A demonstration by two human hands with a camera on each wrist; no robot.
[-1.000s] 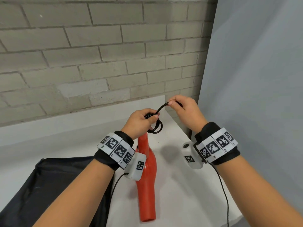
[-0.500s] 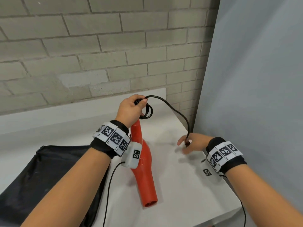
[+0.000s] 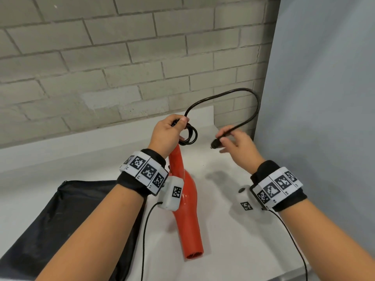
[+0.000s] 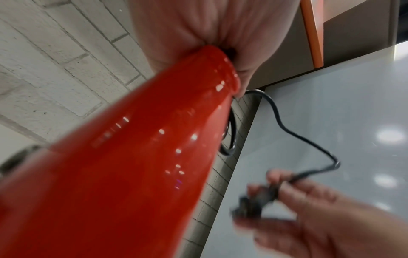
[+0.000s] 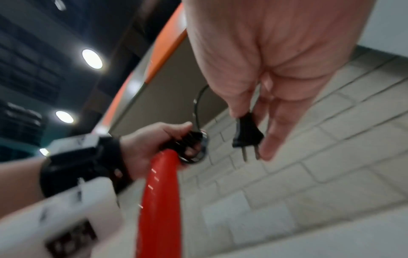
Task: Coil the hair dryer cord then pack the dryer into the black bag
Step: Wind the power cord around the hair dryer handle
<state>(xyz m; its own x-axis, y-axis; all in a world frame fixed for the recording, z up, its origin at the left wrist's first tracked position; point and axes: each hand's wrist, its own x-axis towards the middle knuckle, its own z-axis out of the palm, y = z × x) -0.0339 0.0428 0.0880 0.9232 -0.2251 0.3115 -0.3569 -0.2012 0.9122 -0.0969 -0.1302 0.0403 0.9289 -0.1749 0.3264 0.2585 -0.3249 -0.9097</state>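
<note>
Item: red hair dryer (image 3: 189,209), lying on the white table (image 3: 243,240); its long axis is running from the open nozzle nearest me, away toward the brick wall (image 3: 101,67), and the handle end is rising off the surface into my left hand (image 3: 168,134). No brand or lettering is showing on the glossy shell in any view. Beside it, to my left, the black bag (image 3: 60,220) is lying flat on the table, partly under my left forearm. Only the square black-and-white coded markers are printed on my wrist bands (image 3: 145,170); they are carrying no readable words. Left hand: I am closing my fingers round the handle's tip together with the coiled loops of black cord (image 3: 223,96), which are hanging just below my knuckles. Right hand (image 3: 235,142): I am pinching the cord just behind the plug (image 5: 247,134) between thumb and forefinger, with the remaining fingers spreading out straight; the plug is hanging with its two pins pointing away from my palm. Between my hands the uncoiled length of cord is arching up and over in one wide loop, well clear of the table, in front of the brick wall and the grey panel (image 3: 324,98) on my right.
</note>
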